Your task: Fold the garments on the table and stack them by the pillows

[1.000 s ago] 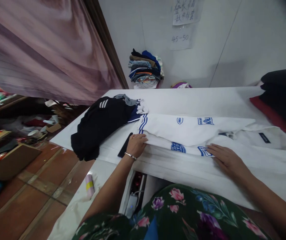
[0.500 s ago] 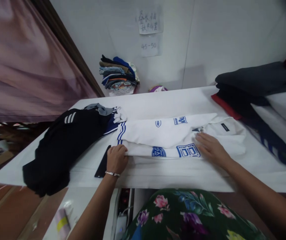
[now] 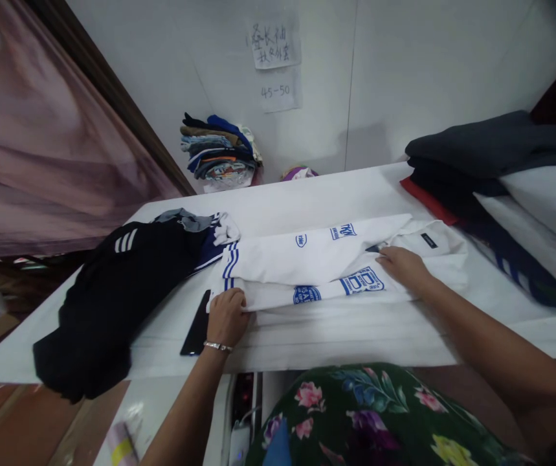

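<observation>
A white long-sleeved top (image 3: 278, 259) with blue printed badges and blue cuff stripes lies lengthwise on the white table (image 3: 258, 200), with its sleeves laid along the body. My left hand (image 3: 228, 317) has its fingers closed on the near corner at the striped end. Toward the collar, my right hand (image 3: 402, 266) pinches the fabric beside a small dark patch. The neck label end spreads beyond that hand to the right. Just left of my left hand lies a flat black object (image 3: 195, 327), partly covered.
A black garment (image 3: 93, 304) with white stripes hangs over the table's left front edge. Folded dark, red and white clothes (image 3: 491, 155) are piled at right. Another clothes stack (image 3: 222, 152) stands behind the table, below handwritten notes (image 3: 275, 48) on the wall.
My right hand's fingers have gone from lying over the fabric to pinching it. My left hand now holds the near corner slightly raised. The whole view has shifted a little.
</observation>
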`<state>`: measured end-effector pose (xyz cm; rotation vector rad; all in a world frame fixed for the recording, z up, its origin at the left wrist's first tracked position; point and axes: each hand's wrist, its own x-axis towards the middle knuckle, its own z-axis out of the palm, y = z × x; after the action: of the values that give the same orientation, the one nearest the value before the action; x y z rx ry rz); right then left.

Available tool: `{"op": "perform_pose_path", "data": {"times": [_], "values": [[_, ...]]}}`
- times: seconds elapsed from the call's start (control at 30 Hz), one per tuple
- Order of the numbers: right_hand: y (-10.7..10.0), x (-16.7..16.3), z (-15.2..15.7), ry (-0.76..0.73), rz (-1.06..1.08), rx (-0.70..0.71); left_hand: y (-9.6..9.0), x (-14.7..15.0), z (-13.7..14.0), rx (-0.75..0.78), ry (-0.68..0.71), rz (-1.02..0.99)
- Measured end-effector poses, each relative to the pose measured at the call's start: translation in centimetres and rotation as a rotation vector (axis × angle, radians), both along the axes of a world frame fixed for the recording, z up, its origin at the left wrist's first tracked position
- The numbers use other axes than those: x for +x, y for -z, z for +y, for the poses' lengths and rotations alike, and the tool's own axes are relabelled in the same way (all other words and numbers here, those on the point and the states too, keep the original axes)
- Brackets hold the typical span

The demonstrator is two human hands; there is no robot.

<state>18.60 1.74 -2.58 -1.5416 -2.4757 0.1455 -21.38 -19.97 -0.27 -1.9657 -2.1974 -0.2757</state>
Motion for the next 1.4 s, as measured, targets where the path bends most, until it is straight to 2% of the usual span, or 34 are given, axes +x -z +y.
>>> {"op": "perform_pose_path", "data": {"times": [0.13,0.4,0.5,0.57,0.63,0.7,0.77,0.87,0.93,1.03,1.17,1.3,1.4], "values": [[0.1,0.2,0.1,-0.032,-0.007,-0.032,0.0,0.2,0.0,-0.013,-0.014,-0.019],[0.3,0.9,-0.9,-0.152,0.065,0.150,-0.3,0.1,-0.1,-0.069,-0.042,-0.056],[-0.2,-0.2,-1.3,-0.230,0.187,0.257,-1.3,-0.4,0.1,-0.139,0.006,-0.140],[-0.5,-1.5,-1.6,-0.336,0.214,0.268,-2.2,-0.6,0.6,-0.166,0.057,-0.242],[-0.5,-2.9,-1.7,-0.430,0.182,0.261,-3.0,-0.5,1.3,-0.134,0.080,-0.297],[-0.2,-4.1,-1.7,-0.480,0.117,0.246,-3.2,-0.2,2.4,-0.063,0.043,-0.247],[0.5,-4.9,-1.5,-0.489,0.072,0.239,-2.8,0.2,3.6,-0.024,-0.008,-0.127],[1.2,-5.5,-1.1,-0.473,0.066,0.251,-1.7,0.6,5.3,-0.045,-0.028,0.012],[1.2,-5.6,-1.0,-0.463,0.086,0.270,-1.2,0.5,6.3,-0.067,-0.026,0.057],[0.6,-5.1,-1.1,-0.458,0.135,0.306,-1.4,0.4,7.1,-0.097,-0.027,0.073],[0.7,-4.0,-1.2,-0.477,0.163,0.319,-1.8,0.5,6.4,-0.035,0.002,0.067],[2.7,-3.5,-1.2,-0.514,0.142,0.222,-0.2,0.6,4.9,-0.103,0.047,0.042],[3.7,-3.6,-1.4,-0.498,0.131,0.216,0.8,0.3,4.3,-0.112,0.032,0.005]]}}
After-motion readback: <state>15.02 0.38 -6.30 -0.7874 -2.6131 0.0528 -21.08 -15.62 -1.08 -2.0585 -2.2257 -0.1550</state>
